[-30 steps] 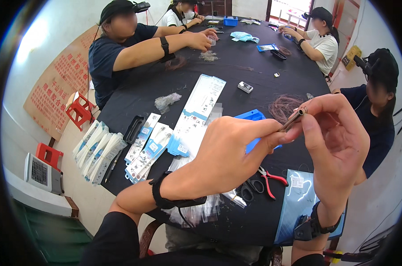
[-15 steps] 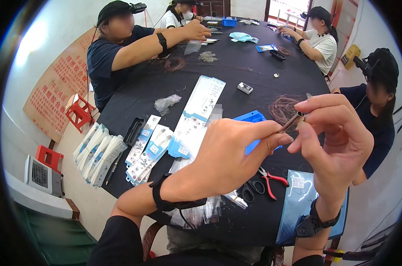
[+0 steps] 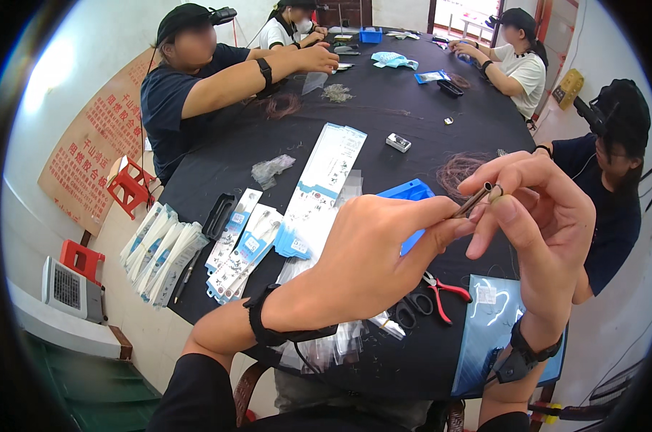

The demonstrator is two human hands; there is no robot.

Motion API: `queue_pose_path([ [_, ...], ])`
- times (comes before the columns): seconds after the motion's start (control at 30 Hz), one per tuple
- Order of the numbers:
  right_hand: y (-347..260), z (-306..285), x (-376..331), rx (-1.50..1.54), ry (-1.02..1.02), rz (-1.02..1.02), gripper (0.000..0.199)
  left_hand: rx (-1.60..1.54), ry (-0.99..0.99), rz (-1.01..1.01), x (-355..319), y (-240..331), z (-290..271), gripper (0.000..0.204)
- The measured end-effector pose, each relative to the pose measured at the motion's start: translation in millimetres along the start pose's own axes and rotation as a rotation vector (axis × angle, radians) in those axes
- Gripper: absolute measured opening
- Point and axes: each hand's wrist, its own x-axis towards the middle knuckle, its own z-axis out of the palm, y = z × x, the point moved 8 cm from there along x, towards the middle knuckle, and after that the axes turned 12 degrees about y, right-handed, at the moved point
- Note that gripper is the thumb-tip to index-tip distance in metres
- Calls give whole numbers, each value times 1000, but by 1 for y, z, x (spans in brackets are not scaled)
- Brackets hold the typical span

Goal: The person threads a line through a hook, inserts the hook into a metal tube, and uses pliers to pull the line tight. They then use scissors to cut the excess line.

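Observation:
My left hand is closed, its thumb and forefinger pinching a thin brownish metal tube that points up and right. Close by the tube's open end, my right hand pinches a tiny dark curved piece between thumb and forefinger; its other fingers are curled loosely. What kind of piece it is cannot be made out. Both hands are held up above the table. Beyond them lies a tangle of fine reddish-brown line, and a blue tray is partly hidden behind my left hand.
Red-handled pliers, black scissors and a blue clear-fronted folder lie on the black-covered table. Printed cards and clear bags spread to the left. Several people work around the table.
My right hand has shifted slightly, its fingers opening away from the tube's end, so the dark curved piece now shows. My left hand keeps hold of the tube, almost still.

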Motion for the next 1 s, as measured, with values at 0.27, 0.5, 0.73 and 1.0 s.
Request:
queue_pose_path([
  [0.27,4,-4,-2,-22,-49,80,20,-43,30,27,-1,1,1,18],
  [0.5,-1,-4,-3,-38,-54,40,21,-58,4,37,-3,2,4,19],
  [0.73,-7,-4,-7,-66,-101,38,22,-65,-9,51,-5,2,6,20],
  [1.0,-6,-6,-9,-68,-104,81,23,-82,-9,60,-6,3,8,23],
])
